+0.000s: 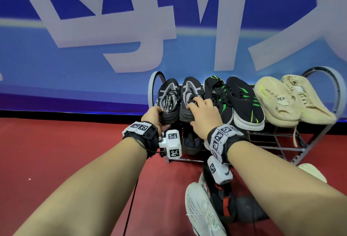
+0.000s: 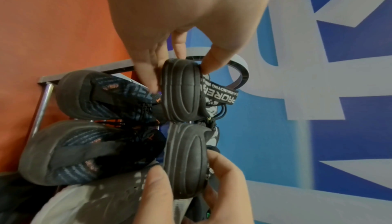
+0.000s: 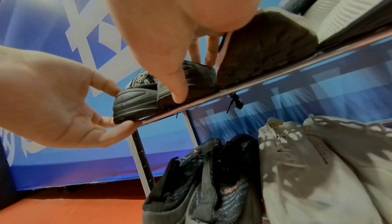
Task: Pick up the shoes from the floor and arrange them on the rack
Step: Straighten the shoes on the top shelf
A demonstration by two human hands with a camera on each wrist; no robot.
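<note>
While the head view looks down on the rack (image 1: 317, 75), the left hand (image 1: 153, 112) curls round the heel of the left grey-black shoe (image 1: 168, 100) and the right hand (image 1: 203, 112) grips the heel of the right grey-black shoe (image 1: 189, 95). Both shoes sit on the top shelf at its left end, toes toward the blue wall (image 1: 93, 57), long axes running away from the fingers. A black-green pair (image 1: 244, 102) and a cream pair (image 1: 277, 100) fill the rest of the shelf, and a white shoe (image 1: 202, 215) lies on the red floor (image 1: 56, 151).

From the left wrist, fingers and thumb (image 2: 214, 63) pinch the ribbed rubber heel (image 2: 182, 90); the other hand clasps the neighbouring heel (image 2: 186, 159). Dark knit shoes (image 2: 89, 97) sit on the lower shelf.

From the right wrist, the thumb (image 3: 176, 90) presses the moulded heel just above the metal front rail (image 3: 275, 71), and the fingers reach behind it. Each heel overhangs the rail, so a push along the shoe's length would likely seat it.
</note>
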